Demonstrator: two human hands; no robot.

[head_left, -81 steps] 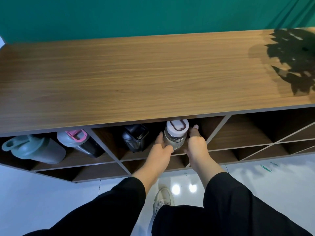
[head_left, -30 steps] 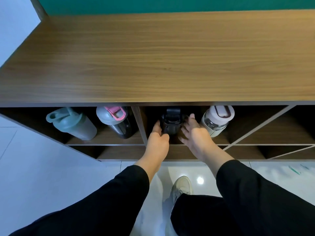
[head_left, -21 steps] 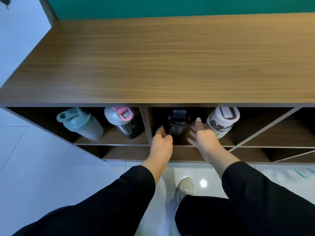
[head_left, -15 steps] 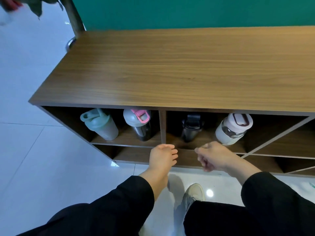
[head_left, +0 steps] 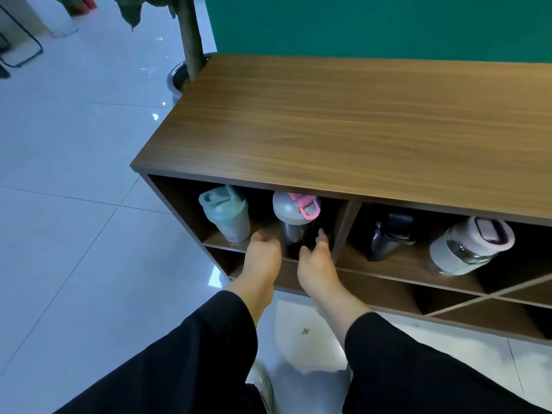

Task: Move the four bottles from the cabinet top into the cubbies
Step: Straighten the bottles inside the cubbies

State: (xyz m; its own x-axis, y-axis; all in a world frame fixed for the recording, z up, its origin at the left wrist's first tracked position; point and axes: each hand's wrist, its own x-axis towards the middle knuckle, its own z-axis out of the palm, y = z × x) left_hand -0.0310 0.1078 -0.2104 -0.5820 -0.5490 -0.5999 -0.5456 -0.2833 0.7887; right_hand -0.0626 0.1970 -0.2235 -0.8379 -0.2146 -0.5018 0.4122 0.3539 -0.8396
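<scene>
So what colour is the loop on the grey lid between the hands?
Pink, on the grey-lidded bottle in the left cubby; the head view shows it clearly.

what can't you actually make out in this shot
Head view only:
- Base of the pink-lidded bottle: hidden by the left hand and right hand; contact unclear.
- Black bottle: lost in cubby shadow.
- Cabinet top: its right end is cut by the frame edge.
</scene>
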